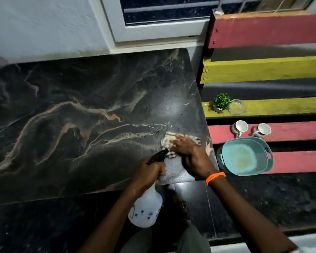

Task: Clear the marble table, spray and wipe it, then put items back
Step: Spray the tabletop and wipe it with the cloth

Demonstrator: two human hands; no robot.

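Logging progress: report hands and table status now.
Left hand grips white spray bottle. Right hand presses pale cloth on dark marble table. Nothing in the way.

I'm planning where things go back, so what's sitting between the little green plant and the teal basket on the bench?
In the head view, two white cups stand on the red slat between the plant and the teal basket.

White spray bottle (146, 207) tilted in my left grip (148, 175); pale cloth (167, 141) flat on dark marble surface (71, 115), lower right.
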